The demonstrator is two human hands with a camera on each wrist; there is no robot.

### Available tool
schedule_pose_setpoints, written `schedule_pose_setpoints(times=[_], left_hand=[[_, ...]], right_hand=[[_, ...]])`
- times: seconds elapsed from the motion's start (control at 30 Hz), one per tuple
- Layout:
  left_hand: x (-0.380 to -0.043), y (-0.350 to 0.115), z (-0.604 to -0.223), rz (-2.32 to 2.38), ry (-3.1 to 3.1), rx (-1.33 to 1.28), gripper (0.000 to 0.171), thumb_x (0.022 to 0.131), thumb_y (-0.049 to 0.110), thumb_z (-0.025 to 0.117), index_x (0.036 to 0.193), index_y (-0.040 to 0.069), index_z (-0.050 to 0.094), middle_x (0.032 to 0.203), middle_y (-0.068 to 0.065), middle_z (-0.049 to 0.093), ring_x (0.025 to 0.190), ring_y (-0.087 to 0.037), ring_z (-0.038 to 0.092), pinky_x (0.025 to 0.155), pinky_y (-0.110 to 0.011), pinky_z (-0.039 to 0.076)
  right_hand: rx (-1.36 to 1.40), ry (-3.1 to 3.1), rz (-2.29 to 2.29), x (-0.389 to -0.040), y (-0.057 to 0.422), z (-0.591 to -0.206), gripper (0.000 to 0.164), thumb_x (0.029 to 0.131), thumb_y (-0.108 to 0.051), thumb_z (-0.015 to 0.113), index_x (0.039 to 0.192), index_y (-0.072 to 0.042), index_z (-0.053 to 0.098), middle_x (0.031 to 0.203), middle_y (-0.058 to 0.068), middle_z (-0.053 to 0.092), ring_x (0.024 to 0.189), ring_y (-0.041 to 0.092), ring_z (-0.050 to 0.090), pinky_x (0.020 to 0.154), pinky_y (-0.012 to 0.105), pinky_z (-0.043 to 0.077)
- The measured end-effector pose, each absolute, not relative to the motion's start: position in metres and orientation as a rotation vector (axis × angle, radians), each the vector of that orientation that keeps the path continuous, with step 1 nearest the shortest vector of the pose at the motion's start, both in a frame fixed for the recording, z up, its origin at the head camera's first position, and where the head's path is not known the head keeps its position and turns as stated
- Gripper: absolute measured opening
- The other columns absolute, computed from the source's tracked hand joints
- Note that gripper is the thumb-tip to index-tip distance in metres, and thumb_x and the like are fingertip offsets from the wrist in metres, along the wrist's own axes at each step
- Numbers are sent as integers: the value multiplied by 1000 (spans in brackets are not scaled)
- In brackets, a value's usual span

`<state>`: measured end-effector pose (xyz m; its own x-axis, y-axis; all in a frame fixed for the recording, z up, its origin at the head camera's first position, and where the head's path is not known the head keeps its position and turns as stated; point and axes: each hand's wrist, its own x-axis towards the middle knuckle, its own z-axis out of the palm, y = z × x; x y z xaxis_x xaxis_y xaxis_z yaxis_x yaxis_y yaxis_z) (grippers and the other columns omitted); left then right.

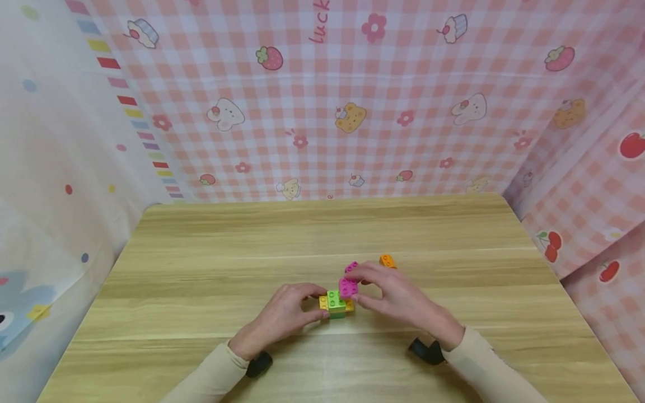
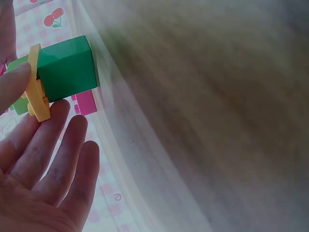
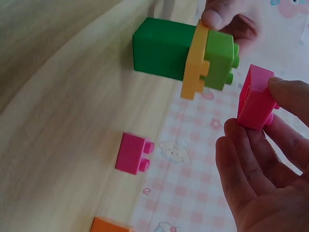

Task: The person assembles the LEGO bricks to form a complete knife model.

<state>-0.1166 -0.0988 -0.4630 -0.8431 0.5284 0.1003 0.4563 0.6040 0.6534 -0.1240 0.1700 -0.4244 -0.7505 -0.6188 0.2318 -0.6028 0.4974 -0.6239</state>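
Now, pink block point(image 1: 349, 287) held just clear of the lime block point(image 1: 333, 301)!
Right hand point(image 1: 395, 292) pinches it, thumb and fingers closed to its width; left hand point(image 1: 286, 313) grips the yellow plate point(image 2: 37, 99) directly under the lime block, dark green block point(image 2: 67, 70) lower still, second pink block point(image 3: 130, 153) and orange block point(image 1: 387, 261) beyond, rightward.

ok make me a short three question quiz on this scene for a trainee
1. Which hand holds a pink brick?
2. True or false: the yellow piece sits between the dark green brick and the light green brick.
3. How many pink bricks show in all?

Key:
1. The right hand.
2. True.
3. Two; the other pink brick is on the table.
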Motion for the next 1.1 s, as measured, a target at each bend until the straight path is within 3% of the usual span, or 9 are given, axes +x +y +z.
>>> schedule_pose_setpoints(times=[0.3, 0.8, 1.1], left_hand=[[-117, -98, -463, 1056, 2722, 855, 31, 90, 25, 83, 117, 10, 75, 114, -5, 76, 103, -19, 71, 90, -41, 58], [-120, -99, -464, 1053, 2724, 890, 31, 90, 24, 83, 117, 10, 76, 116, -5, 76, 103, -20, 71, 89, -39, 59], [-120, -99, -466, 1076, 2708, 896, 31, 88, 23, 84, 115, 9, 76, 115, -6, 76, 100, -19, 71, 88, -37, 59]], right_hand=[[-1112, 2676, -1077, -122, 160, -425, 36, 94, -19, 79, 129, -14, 70, 128, 0, 66, 123, 21, 62, 105, 43, 53], [-1224, 2652, -971, -127, 153, -426, 31, 98, -23, 75, 128, -14, 71, 119, -4, 68, 107, 17, 65, 92, 31, 57], [-1246, 2713, -823, -126, 154, -428, 34, 96, -27, 76, 128, -15, 71, 122, -4, 69, 110, 13, 63, 95, 41, 55]])
